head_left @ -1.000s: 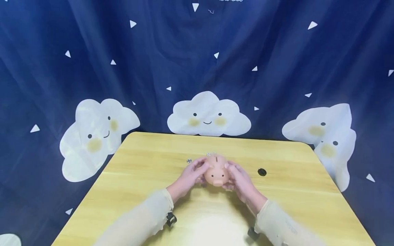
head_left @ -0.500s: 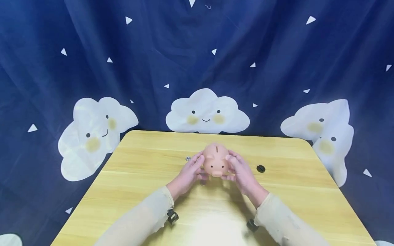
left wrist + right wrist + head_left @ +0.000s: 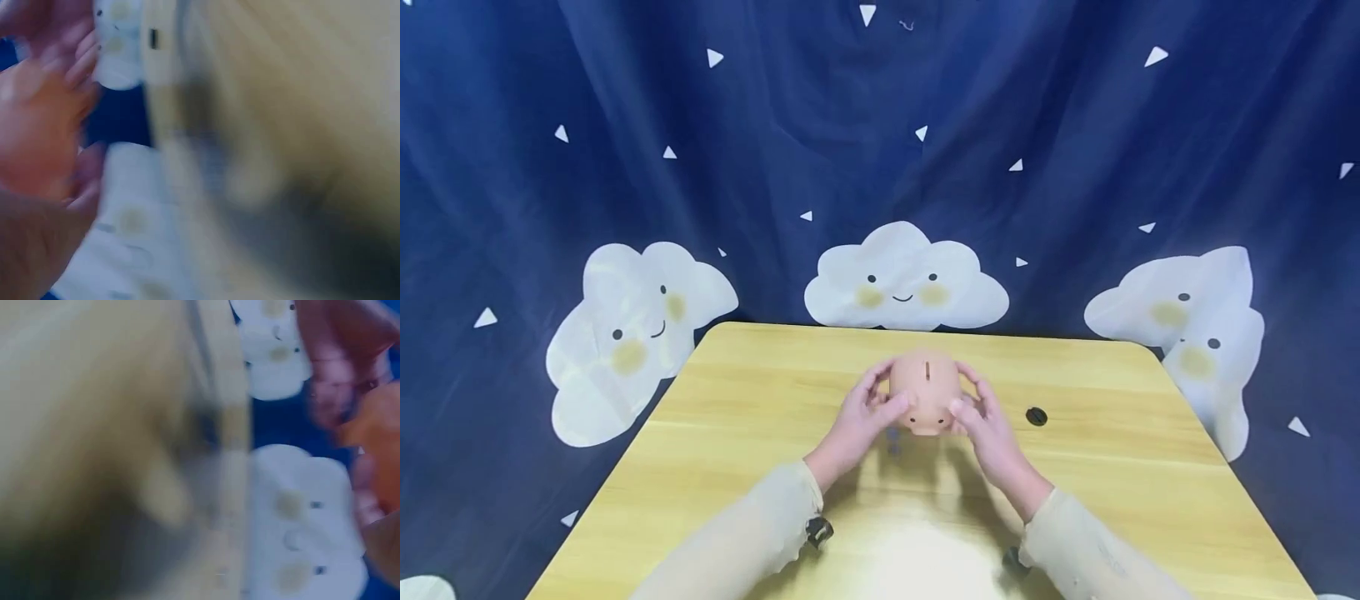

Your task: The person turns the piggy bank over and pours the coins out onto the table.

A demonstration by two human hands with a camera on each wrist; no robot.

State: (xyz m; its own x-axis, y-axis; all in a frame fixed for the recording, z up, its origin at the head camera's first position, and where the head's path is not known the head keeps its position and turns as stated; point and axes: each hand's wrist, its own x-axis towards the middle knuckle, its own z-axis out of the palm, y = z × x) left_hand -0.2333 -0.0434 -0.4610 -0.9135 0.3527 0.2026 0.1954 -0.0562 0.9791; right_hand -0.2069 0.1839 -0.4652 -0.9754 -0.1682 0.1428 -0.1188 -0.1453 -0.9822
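A pink piggy bank (image 3: 927, 392) with a coin slot in its back is held between both hands above the table, its snout tipped down toward the person. On its left side, my left hand (image 3: 859, 421) grips it with the thumb near the ear. My right hand (image 3: 992, 429) grips the opposite side the same way. Below the left fingers show small, blurred bluish spots (image 3: 893, 440). In the left wrist view the piggy bank (image 3: 37, 131) appears orange and blurred; in the right wrist view a part of the piggy bank (image 3: 381, 437) shows at the edge.
A round black plug (image 3: 1037, 416) lies on the wooden table (image 3: 760, 400), right of the hands. Behind the table's far edge hangs a dark blue curtain (image 3: 760, 167) with white clouds and triangles. Dark wrist devices (image 3: 819, 532) sit below the sleeve cuffs.
The piggy bank has been raised and moved away from the person, then tipped snout-down. Shiny round pieces seen on the table behind it earlier are now out of sight.
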